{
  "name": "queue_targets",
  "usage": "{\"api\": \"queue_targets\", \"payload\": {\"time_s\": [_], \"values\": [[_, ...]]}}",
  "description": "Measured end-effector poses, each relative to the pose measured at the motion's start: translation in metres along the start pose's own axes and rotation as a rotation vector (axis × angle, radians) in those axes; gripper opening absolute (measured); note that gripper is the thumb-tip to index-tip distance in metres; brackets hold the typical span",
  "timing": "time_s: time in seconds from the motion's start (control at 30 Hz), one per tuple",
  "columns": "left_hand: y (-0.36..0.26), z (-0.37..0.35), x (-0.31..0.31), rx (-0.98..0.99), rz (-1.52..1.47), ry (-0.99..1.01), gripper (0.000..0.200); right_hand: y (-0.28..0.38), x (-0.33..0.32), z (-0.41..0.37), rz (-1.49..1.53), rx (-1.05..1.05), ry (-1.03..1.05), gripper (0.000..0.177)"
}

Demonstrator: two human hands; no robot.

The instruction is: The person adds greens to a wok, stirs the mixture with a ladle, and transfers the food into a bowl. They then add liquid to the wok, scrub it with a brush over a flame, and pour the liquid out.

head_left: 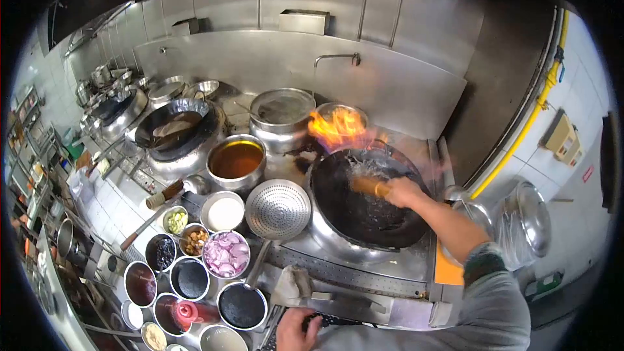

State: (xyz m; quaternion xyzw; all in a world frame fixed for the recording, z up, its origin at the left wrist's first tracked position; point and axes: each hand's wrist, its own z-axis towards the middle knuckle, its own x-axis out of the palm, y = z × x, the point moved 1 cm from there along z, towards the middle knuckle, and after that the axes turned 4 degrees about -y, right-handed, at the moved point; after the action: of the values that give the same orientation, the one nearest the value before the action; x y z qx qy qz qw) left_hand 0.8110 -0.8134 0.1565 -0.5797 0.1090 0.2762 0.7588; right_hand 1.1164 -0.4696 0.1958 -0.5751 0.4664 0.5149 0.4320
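Observation:
My right hand [404, 193] is closed around the tan handle of a wok brush [370, 186], whose blurred bristles are over the inside of a large black wok [364, 218]. The wok sits on the burner at right, with orange flames [339, 129] rising behind its far rim. My left hand [296, 329] is at the stove's front edge, fingers curled by a dark object that I cannot make out. A grey cloth [294, 284] lies just beyond it. Left of the wok rests a perforated strainer [278, 208], its handle pointing toward me.
A pot of amber oil [236, 158] and a lidded pot [283, 109] stand left of the flames. Chopped purple onions [226, 255] and several ingredient containers crowd the front left. Another wok [174, 123] sits farther left. A faucet [338, 58] projects from the back wall.

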Motion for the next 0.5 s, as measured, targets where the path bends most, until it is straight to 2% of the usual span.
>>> {"api": "queue_targets", "payload": {"time_s": [0.03,0.07,0.13,0.2,0.27,0.33,0.4,0.43,0.5], "values": [[-0.007,0.012,0.000,0.027,-0.021,0.022,0.019,-0.007,-0.001,-0.012,-0.046,-0.090,0.019,0.035],[-0.013,0.023,0.003,0.051,-0.043,0.040,0.020,-0.021,-0.010,-0.013,-0.056,-0.081,0.053,0.036],[-0.020,0.050,0.021,0.266,0.027,0.104,0.034,-0.045,-0.012,-0.020,-0.071,-0.056,0.144,0.038],[-0.043,0.085,0.060,0.451,-0.110,0.155,0.038,-0.024,-0.004,0.002,0.063,0.140,0.032,0.037],[-0.066,0.110,0.111,0.543,-0.019,0.169,0.038,-0.025,0.040,0.024,0.268,0.011,-0.180,0.038],[-0.070,0.115,0.158,0.505,0.093,0.194,0.037,-0.010,0.039,0.006,0.230,-0.124,-0.118,0.040],[-0.059,0.116,0.179,0.468,0.168,0.218,0.032,-0.028,0.018,-0.009,0.205,-0.114,-0.030,0.037],[-0.054,0.113,0.186,0.450,0.178,0.226,0.029,-0.035,0.001,-0.007,0.206,0.001,0.077,0.035],[-0.045,0.117,0.199,0.446,0.194,0.237,0.024,-0.035,0.018,0.014,0.306,0.049,-0.078,0.032]]}}
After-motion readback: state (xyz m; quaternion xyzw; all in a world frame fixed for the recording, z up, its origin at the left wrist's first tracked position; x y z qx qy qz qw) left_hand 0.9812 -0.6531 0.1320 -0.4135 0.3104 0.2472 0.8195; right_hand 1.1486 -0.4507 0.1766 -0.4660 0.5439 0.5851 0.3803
